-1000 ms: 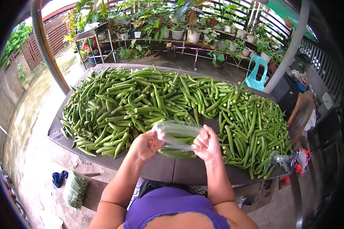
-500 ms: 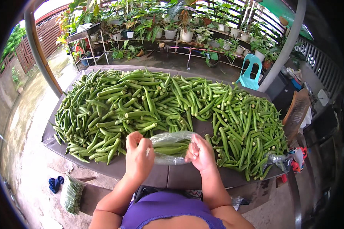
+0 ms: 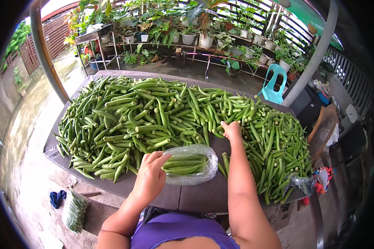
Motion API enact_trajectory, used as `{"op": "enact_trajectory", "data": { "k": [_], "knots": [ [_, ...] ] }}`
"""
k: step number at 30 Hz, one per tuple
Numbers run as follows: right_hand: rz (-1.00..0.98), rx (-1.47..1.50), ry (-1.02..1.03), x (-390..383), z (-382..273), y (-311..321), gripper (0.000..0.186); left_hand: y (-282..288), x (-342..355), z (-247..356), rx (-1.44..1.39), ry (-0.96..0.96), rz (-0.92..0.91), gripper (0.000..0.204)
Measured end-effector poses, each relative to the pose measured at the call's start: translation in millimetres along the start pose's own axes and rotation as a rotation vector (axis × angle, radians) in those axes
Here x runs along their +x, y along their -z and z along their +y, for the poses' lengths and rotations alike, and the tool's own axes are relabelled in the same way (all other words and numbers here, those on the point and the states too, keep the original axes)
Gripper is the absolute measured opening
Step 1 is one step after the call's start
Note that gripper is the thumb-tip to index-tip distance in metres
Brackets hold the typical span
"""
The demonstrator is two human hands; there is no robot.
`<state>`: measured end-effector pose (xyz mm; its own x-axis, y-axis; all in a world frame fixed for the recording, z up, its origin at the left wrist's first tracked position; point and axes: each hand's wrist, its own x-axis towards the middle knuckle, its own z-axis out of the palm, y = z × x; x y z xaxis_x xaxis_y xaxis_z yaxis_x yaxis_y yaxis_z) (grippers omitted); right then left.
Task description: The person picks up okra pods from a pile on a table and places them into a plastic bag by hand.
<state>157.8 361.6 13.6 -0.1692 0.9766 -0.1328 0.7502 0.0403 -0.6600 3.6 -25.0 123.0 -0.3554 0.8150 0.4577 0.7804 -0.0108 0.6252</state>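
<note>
A clear plastic bag [image 3: 210, 174] lies on the table in front of me with several green okra pods [image 3: 185, 165] inside, side by side. At the bag's left end my left hand [image 3: 150, 174] is closed on the plastic, its fingers bent over the edge. My right hand [image 3: 232, 130] is stretched forward over the gap between two okra heaps, thumb and forefinger apart, with nothing seen in it. Close to it are the pods of the right heap [image 3: 274, 141]. The larger left heap [image 3: 116, 120] spreads beyond my left hand.
The dark covered table [image 3: 170, 198] bears both heaps. Another clear bag [image 3: 301, 184] lies at its right edge. A filled bag of okra [image 3: 76, 211] rests on a bench at lower left. A turquoise chair [image 3: 274, 85] and potted plants [image 3: 188, 38] stand beyond, with posts [image 3: 313, 54] at the sides.
My right hand has let go of the bag and moved forward and right to the okra. The bag has settled on the table, while my left hand stays at its left end.
</note>
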Motion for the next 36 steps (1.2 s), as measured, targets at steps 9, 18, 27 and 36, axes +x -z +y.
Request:
{"op": "enact_trajectory", "data": {
  "k": [9, 18, 27, 36],
  "knots": [
    [-0.032, 0.551, -0.073, -44.1, 15.8, 18.3, 0.022, 8.2, 12.4, -8.1, -0.125, 0.037, -0.018, 0.056],
    [0.068, 0.587, 0.437, -186.6, -41.0, 102.1, 0.027, 4.3, 27.1, -20.7, -0.231, -0.037, -0.131, 0.068],
    [-0.721, 0.707, 0.641, -256.7, -95.9, 36.8, 0.023, 8.8, 25.7, -21.5, -0.446, 0.105, -0.221, 0.072],
    [0.026, -0.065, 0.967, -258.1, -95.1, 43.6, 0.033, 12.1, 17.7, -16.2, -0.393, 0.096, -0.260, 0.075]
  ]
}}
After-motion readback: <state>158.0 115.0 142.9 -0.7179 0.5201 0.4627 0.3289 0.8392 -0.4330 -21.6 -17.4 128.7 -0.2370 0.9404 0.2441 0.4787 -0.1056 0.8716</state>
